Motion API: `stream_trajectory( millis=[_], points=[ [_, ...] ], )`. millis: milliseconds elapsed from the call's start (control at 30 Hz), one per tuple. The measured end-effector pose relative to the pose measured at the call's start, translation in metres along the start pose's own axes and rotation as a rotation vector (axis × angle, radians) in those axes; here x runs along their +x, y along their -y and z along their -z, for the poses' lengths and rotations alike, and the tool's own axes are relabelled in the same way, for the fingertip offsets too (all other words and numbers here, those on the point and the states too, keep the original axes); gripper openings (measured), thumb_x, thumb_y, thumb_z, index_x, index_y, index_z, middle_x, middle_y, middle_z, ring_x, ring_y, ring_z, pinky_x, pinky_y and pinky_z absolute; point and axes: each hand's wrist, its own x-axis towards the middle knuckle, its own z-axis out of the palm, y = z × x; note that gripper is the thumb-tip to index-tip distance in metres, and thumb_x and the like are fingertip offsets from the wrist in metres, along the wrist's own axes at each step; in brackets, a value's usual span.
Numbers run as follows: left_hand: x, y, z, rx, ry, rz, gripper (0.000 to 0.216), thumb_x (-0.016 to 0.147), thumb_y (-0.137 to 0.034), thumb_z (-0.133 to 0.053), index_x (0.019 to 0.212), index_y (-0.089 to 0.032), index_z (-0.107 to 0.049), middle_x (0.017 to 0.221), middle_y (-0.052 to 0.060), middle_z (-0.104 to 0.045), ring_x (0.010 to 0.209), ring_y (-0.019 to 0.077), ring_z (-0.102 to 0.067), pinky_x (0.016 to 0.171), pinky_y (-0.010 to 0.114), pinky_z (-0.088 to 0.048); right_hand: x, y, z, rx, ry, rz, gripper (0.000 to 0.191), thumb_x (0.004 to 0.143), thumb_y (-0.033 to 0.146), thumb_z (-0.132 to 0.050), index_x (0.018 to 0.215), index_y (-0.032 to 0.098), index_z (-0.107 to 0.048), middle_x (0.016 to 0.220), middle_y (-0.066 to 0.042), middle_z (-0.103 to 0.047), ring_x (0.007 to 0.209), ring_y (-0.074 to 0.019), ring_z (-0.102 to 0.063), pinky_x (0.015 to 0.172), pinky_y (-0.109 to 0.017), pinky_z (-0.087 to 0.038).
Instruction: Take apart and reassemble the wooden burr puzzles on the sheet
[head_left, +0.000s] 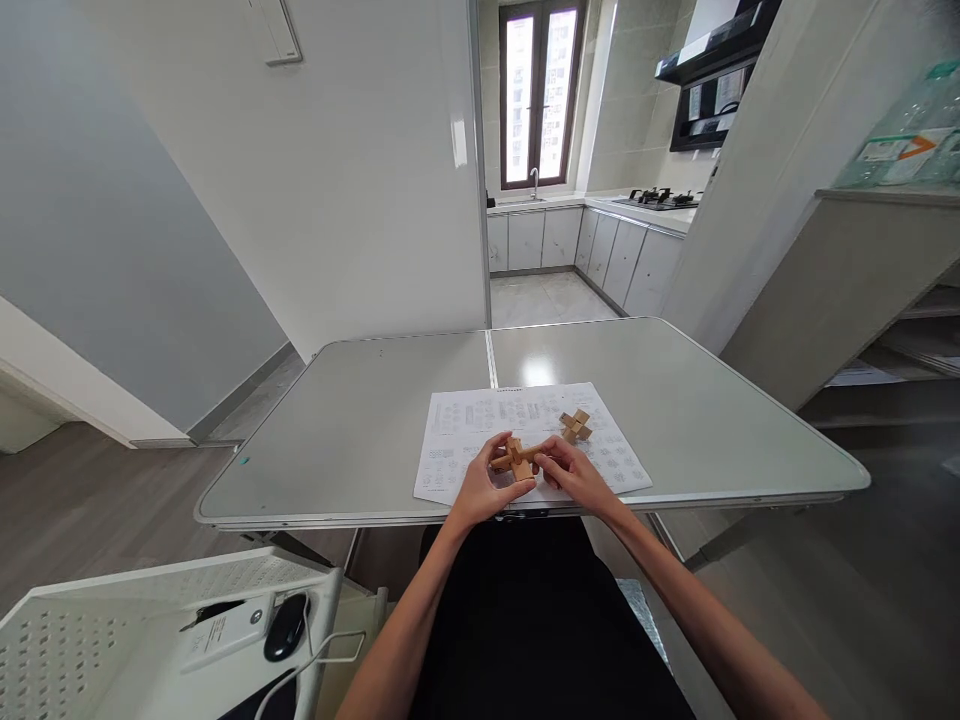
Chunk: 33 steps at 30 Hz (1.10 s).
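A partly joined wooden burr puzzle (516,460) is held over the near part of a printed sheet (457,425). My left hand (480,490) is closed around its left side, thumb along the near edge and fingers behind. From the right, my right hand (573,473) pinches the end of a wooden bar that sticks out of the puzzle. Whether that bar is fully seated I cannot tell. Just beyond my right hand, a second wooden burr puzzle (576,427), cross-shaped, lies on the sheet.
The sheet lies at the near edge of a grey folding table (360,430). A white plastic basket (150,585) stands below on the left, with a black computer mouse (286,628) and a white box (229,630). Plastic bottles (911,135) stand on a ledge at right.
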Motion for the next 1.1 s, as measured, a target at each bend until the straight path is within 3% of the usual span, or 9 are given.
stream_trajectory(
  millis=[333, 633, 900, 1100],
  points=[
    [-0.0001, 0.0014, -0.0032, 0.037, -0.024, 0.013, 0.080, 0.074, -0.038, -0.089, 0.143, -0.026, -0.051, 0.125, 0.011, -0.067, 0.120, 0.0301, -0.064, 0.108, 0.052, -0.049, -0.0005, -0.0010, -0.0011, -0.027, -0.055, 0.026, 0.041, 0.093, 0.065, -0.062, 0.094, 0.024, -0.058, 0.082, -0.001, -0.066, 0.054, -0.0130, -0.048, 0.054, -0.031, -0.041],
    [-0.0003, 0.0019, -0.0032, 0.130, -0.044, -0.018, 0.081, 0.073, -0.036, -0.090, 0.144, -0.027, -0.051, 0.132, 0.011, -0.064, 0.120, 0.0308, -0.063, 0.106, 0.051, -0.049, 0.0000, -0.0031, 0.0001, -0.051, -0.018, 0.018, 0.038, 0.094, 0.062, -0.062, 0.095, 0.024, -0.057, 0.085, -0.002, -0.067, 0.055, -0.0140, -0.053, 0.055, -0.031, -0.045],
    [-0.0001, 0.0060, -0.0033, 0.128, -0.047, -0.060, 0.088, 0.074, -0.036, -0.088, 0.150, -0.029, -0.043, 0.144, 0.011, -0.056, 0.131, 0.0326, -0.057, 0.113, 0.055, -0.044, 0.0007, -0.0010, -0.0023, -0.072, -0.017, 0.014, 0.036, 0.095, 0.058, -0.063, 0.096, 0.023, -0.056, 0.078, 0.002, -0.063, 0.059, -0.0156, -0.059, 0.057, -0.030, -0.045],
    [-0.0017, 0.0025, -0.0046, 0.162, -0.006, -0.070, 0.087, 0.074, -0.036, -0.088, 0.149, -0.032, -0.044, 0.145, 0.009, -0.055, 0.128, 0.0310, -0.057, 0.113, 0.054, -0.046, -0.0008, 0.0022, -0.0027, -0.122, -0.039, -0.007, 0.040, 0.100, 0.062, -0.052, 0.098, 0.023, -0.059, 0.074, 0.001, -0.062, 0.059, -0.0160, -0.056, 0.057, -0.030, -0.043]
  ],
)
